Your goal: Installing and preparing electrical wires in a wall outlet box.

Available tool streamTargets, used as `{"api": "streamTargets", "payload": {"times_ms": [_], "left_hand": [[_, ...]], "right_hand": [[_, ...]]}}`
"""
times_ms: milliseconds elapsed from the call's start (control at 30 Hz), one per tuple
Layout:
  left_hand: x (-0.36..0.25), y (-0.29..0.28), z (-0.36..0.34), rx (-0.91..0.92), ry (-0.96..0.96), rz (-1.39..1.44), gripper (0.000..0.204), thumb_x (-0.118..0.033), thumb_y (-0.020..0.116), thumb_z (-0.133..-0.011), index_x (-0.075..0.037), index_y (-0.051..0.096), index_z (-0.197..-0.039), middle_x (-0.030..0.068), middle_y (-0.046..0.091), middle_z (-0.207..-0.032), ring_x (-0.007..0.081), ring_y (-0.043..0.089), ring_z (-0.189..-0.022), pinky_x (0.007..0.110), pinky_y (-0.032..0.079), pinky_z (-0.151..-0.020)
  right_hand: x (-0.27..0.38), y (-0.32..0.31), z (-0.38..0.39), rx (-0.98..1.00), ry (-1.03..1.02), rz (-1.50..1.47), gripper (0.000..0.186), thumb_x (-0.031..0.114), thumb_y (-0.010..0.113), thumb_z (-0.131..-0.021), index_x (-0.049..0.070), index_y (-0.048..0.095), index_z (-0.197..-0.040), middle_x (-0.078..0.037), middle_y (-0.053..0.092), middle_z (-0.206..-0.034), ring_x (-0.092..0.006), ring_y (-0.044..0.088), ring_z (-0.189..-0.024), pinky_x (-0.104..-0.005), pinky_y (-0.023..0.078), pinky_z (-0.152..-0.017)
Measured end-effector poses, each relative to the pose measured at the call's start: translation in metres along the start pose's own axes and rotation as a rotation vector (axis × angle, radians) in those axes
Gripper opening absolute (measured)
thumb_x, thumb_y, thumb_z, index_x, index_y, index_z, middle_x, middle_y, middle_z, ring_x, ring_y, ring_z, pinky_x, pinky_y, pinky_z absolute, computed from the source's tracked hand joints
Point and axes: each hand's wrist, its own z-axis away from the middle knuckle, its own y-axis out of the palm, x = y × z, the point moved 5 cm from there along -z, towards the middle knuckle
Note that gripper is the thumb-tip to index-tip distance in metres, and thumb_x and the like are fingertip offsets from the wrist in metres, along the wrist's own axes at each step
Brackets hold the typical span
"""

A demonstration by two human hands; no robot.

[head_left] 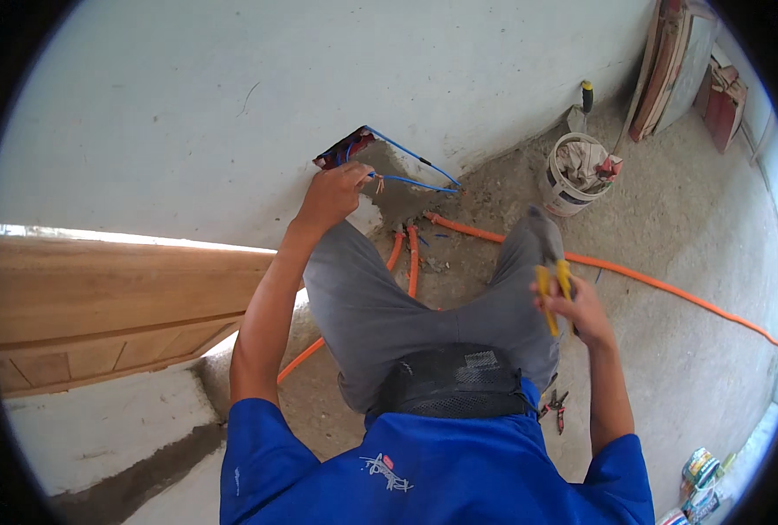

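Pale wall (pixel 188 114), left hand (pixel 336 191) outstretched, right hand (pixel 583 313) around probable pliers (pixel 565 278)

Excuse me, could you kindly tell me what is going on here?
The person's left hand pinches blue wire, with bare copper showing by the fingertips, beside an opening in the white wall. The right hand holds yellow-handled pliers, somewhat blurred and apart from the wire. Orange conduit runs across the floor, where a bucket stands.
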Motion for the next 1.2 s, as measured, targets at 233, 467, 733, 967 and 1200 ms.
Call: {"api": "streamTargets", "payload": {"times_ms": [233,467,733,967,1200], "left_hand": [[-0.001,0.003,-0.004,0.022,-0.004,0.115,0.023,-0.004,0.057,-0.082,-0.009,0.066,-0.102,0.008,0.067,-0.093,0.0298,0.065,-0.083,0.041,0.052,-0.069],[0.004,0.005,0.0,0.085,-0.007,0.107,0.021,-0.004,0.058,-0.081,-0.008,0.066,-0.1,0.0095,0.066,-0.089,0.0308,0.064,-0.083,0.042,0.051,-0.07],[0.004,0.005,-0.001,0.087,-0.029,0.157,0.023,-0.001,0.056,-0.078,-0.006,0.065,-0.1,0.0103,0.066,-0.09,0.0314,0.064,-0.085,0.043,0.05,-0.071],[0.004,0.006,0.0,0.087,-0.029,0.173,0.027,-0.001,0.057,-0.075,-0.006,0.067,-0.1,0.0097,0.067,-0.094,0.0303,0.065,-0.089,0.043,0.051,-0.074],[0.005,0.007,0.001,0.12,-0.04,0.183,0.031,0.001,0.055,-0.074,-0.006,0.067,-0.102,0.0098,0.068,-0.099,0.0304,0.066,-0.091,0.042,0.051,-0.076]], "right_hand": [[-0.028,0.059,-0.07,0.283,0.184,0.048,0.04,-0.001,0.064,-0.075,0.001,0.064,-0.115,-0.007,0.066,-0.105,-0.0114,0.058,-0.092,-0.0264,0.046,-0.086],[0.021,0.09,-0.107,0.475,-0.018,0.447,0.05,0.005,0.068,-0.077,0.003,0.062,-0.127,0.0,0.062,-0.099,-0.0093,0.053,-0.09,-0.0247,0.043,-0.082],[0.042,0.101,-0.146,0.481,-0.165,0.624,0.047,0.01,0.069,-0.081,0.002,0.059,-0.127,0.0,0.061,-0.095,-0.0076,0.051,-0.085,-0.0243,0.042,-0.074],[0.05,0.107,-0.152,0.507,-0.112,0.697,0.049,0.014,0.07,-0.08,0.0,0.057,-0.125,-0.003,0.061,-0.088,-0.0119,0.053,-0.084,-0.0286,0.043,-0.076],[0.056,0.106,-0.158,0.502,-0.138,0.784,0.052,0.017,0.071,-0.079,0.0,0.057,-0.126,-0.005,0.062,-0.089,-0.0144,0.054,-0.083,-0.03,0.044,-0.076]]}}
